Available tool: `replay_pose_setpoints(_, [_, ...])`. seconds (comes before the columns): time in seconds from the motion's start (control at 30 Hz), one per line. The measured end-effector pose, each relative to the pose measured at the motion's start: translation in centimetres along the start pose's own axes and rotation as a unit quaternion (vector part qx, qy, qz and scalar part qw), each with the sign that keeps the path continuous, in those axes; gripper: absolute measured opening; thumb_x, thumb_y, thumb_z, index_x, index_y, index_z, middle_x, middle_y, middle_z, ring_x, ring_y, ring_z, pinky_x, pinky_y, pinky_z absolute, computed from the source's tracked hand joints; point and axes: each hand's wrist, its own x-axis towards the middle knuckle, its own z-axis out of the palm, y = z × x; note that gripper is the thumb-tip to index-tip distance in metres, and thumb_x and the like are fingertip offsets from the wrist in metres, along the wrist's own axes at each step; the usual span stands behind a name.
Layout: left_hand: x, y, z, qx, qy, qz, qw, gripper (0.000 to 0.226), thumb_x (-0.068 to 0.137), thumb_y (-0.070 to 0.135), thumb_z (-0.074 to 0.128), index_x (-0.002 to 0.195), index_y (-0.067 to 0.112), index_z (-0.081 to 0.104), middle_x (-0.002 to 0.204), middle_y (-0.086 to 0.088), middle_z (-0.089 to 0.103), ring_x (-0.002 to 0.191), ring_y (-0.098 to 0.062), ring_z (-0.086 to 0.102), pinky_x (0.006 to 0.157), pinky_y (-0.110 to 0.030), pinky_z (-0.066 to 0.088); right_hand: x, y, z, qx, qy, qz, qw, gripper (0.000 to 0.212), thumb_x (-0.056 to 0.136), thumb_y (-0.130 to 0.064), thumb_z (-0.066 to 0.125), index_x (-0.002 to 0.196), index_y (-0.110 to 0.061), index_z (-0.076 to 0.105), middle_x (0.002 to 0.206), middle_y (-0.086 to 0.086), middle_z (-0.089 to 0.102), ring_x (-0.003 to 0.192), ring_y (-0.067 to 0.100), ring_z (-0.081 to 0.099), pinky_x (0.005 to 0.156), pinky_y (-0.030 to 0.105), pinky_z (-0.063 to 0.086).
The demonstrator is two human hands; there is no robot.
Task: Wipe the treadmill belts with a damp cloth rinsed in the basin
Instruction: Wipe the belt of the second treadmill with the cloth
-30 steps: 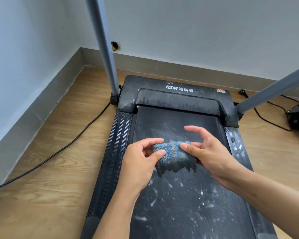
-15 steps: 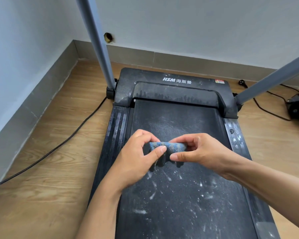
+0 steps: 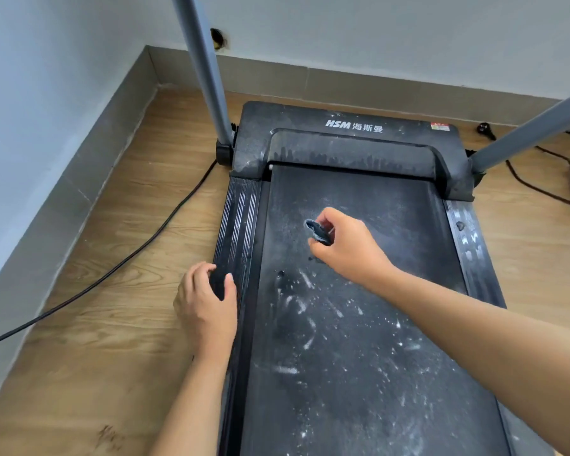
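Here, a person's right hand clenched a bunched blue cloth over the dusty treadmill belt, while the left hand gripped the treadmill's left side rail.

The cloth, wadded small, sat pinched between the right thumb and fingers above the upper middle of the belt, short of the motor cover marked HSM; whether it touched the belt could not be told. White smears and specks covered the belt's nearer part. The left hand's fingers curled round the ribbed rail's outer edge, thumb on top. Two grey uprights rose from the frame's front corners, and a black power cable ran across the wooden floor at left, beside the grey skirting.
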Motion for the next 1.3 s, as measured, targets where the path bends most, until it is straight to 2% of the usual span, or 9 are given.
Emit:
replay_pose_setpoints(0.07, [-1.1, -3.0, 1.5, 0.117, -0.065, -0.016, 0.991, 0.061, 0.100, 0.051, 0.059, 0.148, 0.015, 0.048, 0.144, -0.012, 0.060, 0.129, -0.035, 0.058, 0.106, -0.054, 0.043, 1.6, 1.1, 2.4, -0.094, -0.005, -0.043, 0.995, 0.015, 0.090, -0.022, 0.067, 0.097, -0.023, 0.053, 0.098, -0.009, 0.062, 0.086, 0.021, 0.059, 0.068, 0.037, 0.050])
replay_pose_setpoints(0.2, [-2.3, -4.5, 2.5, 0.190, -0.093, -0.021, 0.977, 0.062, 0.106, 0.053, 0.041, 0.150, 0.010, 0.044, 0.120, -0.014, 0.073, 0.109, -0.034, 0.068, 0.104, -0.053, 0.040, 0.7, 3.8, 8.4, -0.216, -0.153, -0.019, 0.964, 0.025, 0.090, -0.036, 0.065, 0.112, -0.025, 0.058, 0.112, -0.008, 0.054, 0.107, 0.022, 0.058, 0.076, 0.037, 0.051])
replay_pose_setpoints(0.33, [-1.9, -4.0, 2.4, 0.203, -0.091, -0.012, 0.975, 0.058, 0.106, 0.049, 0.038, 0.146, 0.008, 0.048, 0.111, -0.015, 0.074, 0.097, -0.034, 0.070, 0.096, -0.050, 0.044, -0.5, 4.1, 11.7, -0.214, 0.008, -0.087, 0.973, 0.035, 0.090, -0.025, 0.061, 0.123, -0.014, 0.058, 0.133, 0.004, 0.051, 0.119, 0.029, 0.048, 0.093, 0.044, 0.051])
replay_pose_setpoints(0.47, [-1.8, -3.8, 2.5, 0.203, -0.110, -0.021, 0.973, 0.055, 0.105, 0.045, 0.045, 0.146, 0.008, 0.047, 0.112, -0.015, 0.074, 0.098, -0.034, 0.070, 0.095, -0.050, 0.046, 1.1, 4.1, 14.9, -0.215, -0.020, -0.043, 0.975, 0.075, 0.109, -0.050, 0.037, 0.165, -0.006, 0.013, 0.175, 0.016, 0.000, 0.162, 0.030, -0.002, 0.132, 0.045, 0.010])
replay_pose_setpoints(0.57, [-1.7, -3.6, 2.4, 0.210, -0.121, -0.029, 0.970, 0.055, 0.104, 0.044, 0.048, 0.146, 0.008, 0.047, 0.112, -0.015, 0.074, 0.097, -0.035, 0.071, 0.094, -0.049, 0.046, 4.1, 4.3, 16.9, -0.258, -0.040, -0.028, 0.965, 0.087, 0.107, -0.068, 0.013, 0.166, -0.008, -0.005, 0.174, 0.011, -0.014, 0.161, 0.025, -0.017, 0.132, 0.046, -0.002])
replay_pose_setpoints(0.77, [-1.6, -3.7, 2.5, 0.223, -0.130, -0.038, 0.965, 0.054, 0.106, 0.045, 0.038, 0.146, 0.009, 0.047, 0.111, -0.013, 0.074, 0.096, -0.034, 0.071, 0.092, -0.048, 0.046, 11.5, 3.1, 16.8, -0.252, -0.017, -0.018, 0.967, 0.085, 0.105, -0.067, 0.006, 0.167, -0.009, 0.001, 0.175, 0.010, -0.006, 0.162, 0.023, -0.010, 0.132, 0.045, 0.000])
replay_pose_setpoints(0.97, [-1.6, -3.5, 2.3, 0.211, -0.141, -0.046, 0.966, 0.051, 0.107, 0.042, 0.042, 0.146, 0.010, 0.046, 0.114, -0.014, 0.074, 0.098, -0.034, 0.071, 0.093, -0.049, 0.047, -0.6, 3.0, 18.6, -0.219, -0.062, -0.045, 0.973, 0.084, 0.106, -0.068, 0.012, 0.167, -0.011, -0.006, 0.174, 0.005, -0.017, 0.160, 0.019, -0.021, 0.131, 0.042, -0.003])
replay_pose_setpoints(1.13, [-1.5, -3.4, 2.4, 0.191, -0.130, -0.050, 0.972, 0.051, 0.105, 0.040, 0.032, 0.142, 0.009, 0.049, 0.109, -0.017, 0.074, 0.094, -0.038, 0.071, 0.088, -0.050, 0.050, -16.1, 3.1, 21.3, -0.230, -0.070, -0.076, 0.968, 0.072, 0.108, -0.051, 0.032, 0.165, -0.007, 0.023, 0.175, 0.010, 0.009, 0.162, 0.027, 0.013, 0.125, 0.045, 0.017])
replay_pose_setpoints(1.3, [-1.7, -3.6, 2.4, 0.176, -0.126, -0.056, 0.975, 0.048, 0.106, 0.038, 0.032, 0.141, 0.009, 0.049, 0.105, -0.019, 0.074, 0.089, -0.040, 0.071, 0.083, -0.049, 0.052, -6.7, 3.9, 19.0, -0.250, -0.051, -0.072, 0.964, 0.070, 0.107, -0.039, 0.027, 0.168, -0.011, 0.008, 0.176, 0.008, -0.004, 0.162, 0.023, -0.007, 0.129, 0.047, 0.010])
